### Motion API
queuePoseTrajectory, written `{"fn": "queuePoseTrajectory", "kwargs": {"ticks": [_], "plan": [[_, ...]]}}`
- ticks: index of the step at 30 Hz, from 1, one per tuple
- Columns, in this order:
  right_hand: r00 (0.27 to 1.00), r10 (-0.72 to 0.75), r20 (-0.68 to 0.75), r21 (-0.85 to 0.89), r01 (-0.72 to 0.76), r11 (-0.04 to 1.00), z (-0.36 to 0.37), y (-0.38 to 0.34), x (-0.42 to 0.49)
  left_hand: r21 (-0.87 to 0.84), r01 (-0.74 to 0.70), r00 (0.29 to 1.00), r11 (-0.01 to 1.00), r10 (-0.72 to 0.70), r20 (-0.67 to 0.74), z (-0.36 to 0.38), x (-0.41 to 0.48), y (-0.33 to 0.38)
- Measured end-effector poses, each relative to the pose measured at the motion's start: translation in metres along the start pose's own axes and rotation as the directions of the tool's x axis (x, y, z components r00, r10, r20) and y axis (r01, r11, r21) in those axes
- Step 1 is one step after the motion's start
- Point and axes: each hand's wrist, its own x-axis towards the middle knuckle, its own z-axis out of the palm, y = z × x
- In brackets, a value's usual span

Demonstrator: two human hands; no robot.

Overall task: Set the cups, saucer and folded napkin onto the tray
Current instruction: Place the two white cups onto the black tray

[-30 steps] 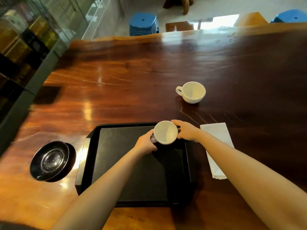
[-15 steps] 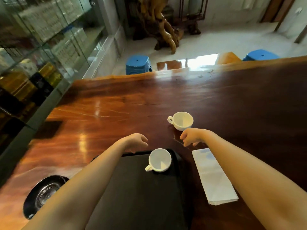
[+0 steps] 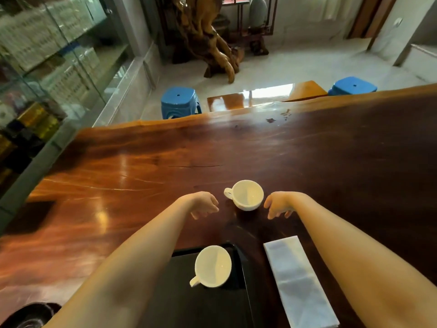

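Note:
One white cup [image 3: 212, 266] stands in the far right corner of the black tray [image 3: 208, 306], its handle toward me. A second white cup [image 3: 246, 194] sits on the wooden table beyond the tray, handle to the left. My left hand [image 3: 203, 204] hovers just left of this cup and my right hand [image 3: 279, 204] just right of it, both with loosely curled fingers apart and holding nothing. The folded white napkin [image 3: 298, 280] lies on the table right of the tray. The black saucer [image 3: 30, 316] shows at the bottom left edge, partly behind my left arm.
The glossy wooden table [image 3: 331, 150] stretches far ahead and to the right. Two blue stools [image 3: 179, 102] stand beyond its far edge. A glass display cabinet [image 3: 47, 55] runs along the left side.
Both hands let go of the first cup, left it on the tray, and reached forward to either side of the second cup. The view tilted up.

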Motion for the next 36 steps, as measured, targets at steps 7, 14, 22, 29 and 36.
{"fn": "queuePoseTrajectory", "kwargs": {"ticks": [7,14,22,29,36], "plan": [[0.998,-0.026,-0.049,0.095,0.031,0.995,0.004,0.013,0.057,0.134,-0.008,0.999,0.991,0.014,-0.043,0.001,0.063,0.01],[0.958,-0.219,-0.186,0.412,0.278,0.868,0.022,0.018,0.088,-0.114,-0.054,0.991,0.992,0.039,-0.131,0.009,0.107,0.015],[0.97,-0.172,-0.171,0.66,0.242,0.711,0.033,0.015,0.089,-0.338,-0.177,0.948,0.924,0.068,-0.311,0.025,0.121,0.005],[0.961,-0.232,-0.153,0.72,0.269,0.64,0.039,-0.008,0.078,-0.694,-0.162,0.952,0.702,-0.073,-0.296,0.032,0.1,-0.015],[0.924,-0.355,-0.142,0.692,0.349,0.632,0.053,-0.066,0.062,-0.746,-0.226,0.919,0.626,-0.117,-0.376,0.02,0.051,-0.067]]}}
